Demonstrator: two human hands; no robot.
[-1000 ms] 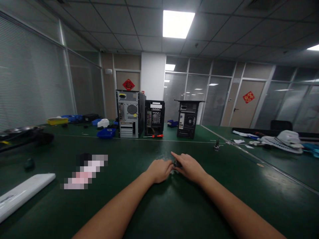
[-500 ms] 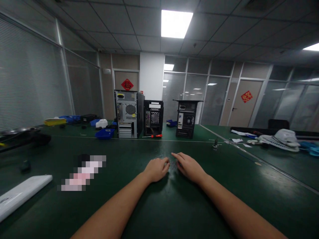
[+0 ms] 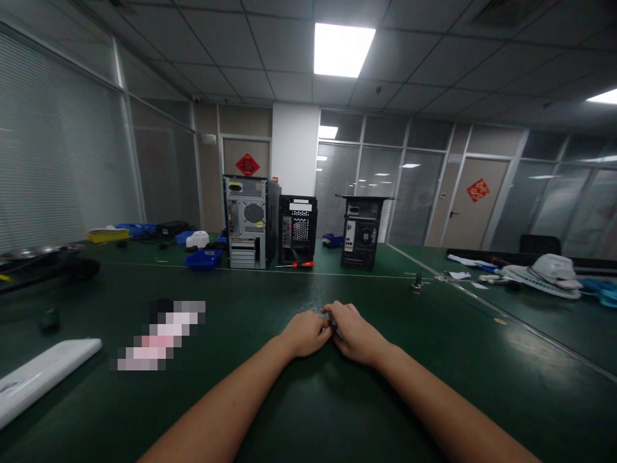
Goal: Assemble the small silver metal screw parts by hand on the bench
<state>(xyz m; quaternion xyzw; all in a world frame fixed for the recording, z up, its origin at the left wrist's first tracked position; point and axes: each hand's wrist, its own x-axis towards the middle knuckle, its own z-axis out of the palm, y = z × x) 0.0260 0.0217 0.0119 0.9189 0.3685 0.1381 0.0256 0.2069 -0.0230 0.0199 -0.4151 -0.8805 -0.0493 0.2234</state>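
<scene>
On the green tabletop [image 3: 270, 405], my left hand [image 3: 307, 332] and my right hand [image 3: 355, 331] meet in front of me. The fingers of my left hand are curled in. My right hand is closed too, its fingertips against those of the left. Something small shows darkly between the fingertips, too small to name. Beyond the hands stand three computer cases: a tall grey and black computer case [image 3: 253, 222], a middle black computer case [image 3: 299, 228] and a right black computer case [image 3: 359, 235]. A red-handled screwdriver [image 3: 303, 264] lies before the middle one.
Blue bins [image 3: 203, 259] and a yellow tray [image 3: 108, 235] sit at the far left. A white panel [image 3: 48, 373] lies near left, beside a blurred-out patch [image 3: 164, 337]. Small metal parts [image 3: 416, 283] stand right of centre; a white cap [image 3: 554, 273] lies farther right.
My hands were slightly apart with the right index finger stretched out. Now the right hand has moved left and its fingers have closed against the left hand's.
</scene>
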